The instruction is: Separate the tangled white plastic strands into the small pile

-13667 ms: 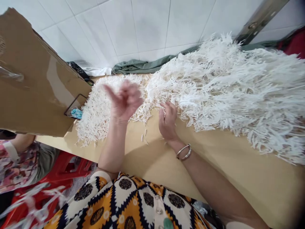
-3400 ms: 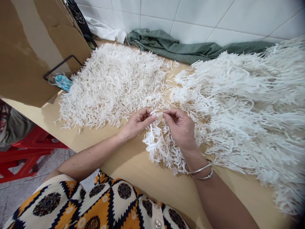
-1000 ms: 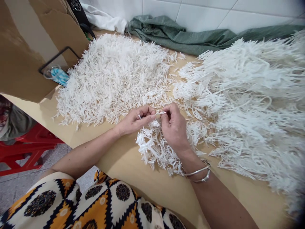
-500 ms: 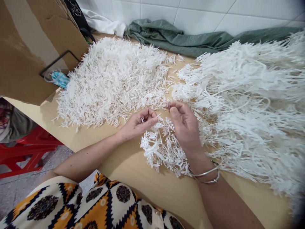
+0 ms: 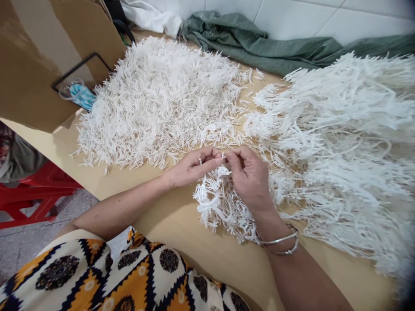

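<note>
My left hand (image 5: 196, 166) is closed in a pinch on a white branched plastic strand (image 5: 210, 203), which hangs below the fingers down to the tabletop. Close against it, my right hand (image 5: 251, 177) pinches a small tip at the strand's upper end; the fingertips of both hands nearly meet there. Beyond the hands lies a wide pile of small loose white pieces (image 5: 155, 99). On the right is a larger heap of long tangled white strands (image 5: 343, 164), partly behind my right hand.
A cardboard box (image 5: 42, 52) with a black wire frame and a blue-and-white item stands at the left. Green cloth (image 5: 246, 41) lies along the tiled wall. A red stool (image 5: 42, 194) is beside the table (image 5: 181, 246).
My right hand has come down and left to my left hand, closing the gap between their fingertips. The view has shifted slightly.
</note>
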Action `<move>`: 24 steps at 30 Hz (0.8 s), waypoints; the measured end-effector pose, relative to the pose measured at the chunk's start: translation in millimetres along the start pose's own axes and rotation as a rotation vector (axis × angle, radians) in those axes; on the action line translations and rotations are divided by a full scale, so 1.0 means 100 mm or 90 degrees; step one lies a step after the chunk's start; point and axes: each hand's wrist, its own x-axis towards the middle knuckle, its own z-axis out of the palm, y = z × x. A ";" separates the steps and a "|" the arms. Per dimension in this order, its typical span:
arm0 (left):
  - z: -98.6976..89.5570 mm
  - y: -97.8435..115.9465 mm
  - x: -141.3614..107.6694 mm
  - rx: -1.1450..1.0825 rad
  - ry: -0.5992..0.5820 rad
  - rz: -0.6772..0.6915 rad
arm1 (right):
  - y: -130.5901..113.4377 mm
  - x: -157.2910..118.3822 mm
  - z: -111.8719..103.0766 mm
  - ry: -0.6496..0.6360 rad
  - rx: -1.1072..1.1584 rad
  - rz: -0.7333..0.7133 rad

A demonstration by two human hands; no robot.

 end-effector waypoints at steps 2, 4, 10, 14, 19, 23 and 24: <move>0.00 0.01 -0.02 -0.011 0.000 0.006 | 0.01 0.01 0.03 0.031 -0.007 0.015; 0.03 0.02 -0.05 -0.050 -0.039 -0.006 | 0.06 0.05 0.03 0.065 0.004 0.039; 0.09 0.00 -0.07 -0.100 -0.017 0.000 | 0.28 0.11 -0.05 0.091 0.098 0.077; 0.05 -0.04 -0.03 -0.145 0.033 -0.005 | 0.30 0.07 -0.03 0.042 0.206 0.048; 0.03 -0.09 -0.02 -0.190 0.065 -0.007 | 0.16 0.05 -0.11 0.005 0.201 0.024; 0.05 -0.09 -0.01 -0.169 0.062 0.017 | 0.09 0.04 -0.12 -0.063 0.159 -0.011; 0.06 -0.08 -0.01 -0.146 0.057 0.025 | 0.09 0.03 -0.11 -0.058 0.157 -0.015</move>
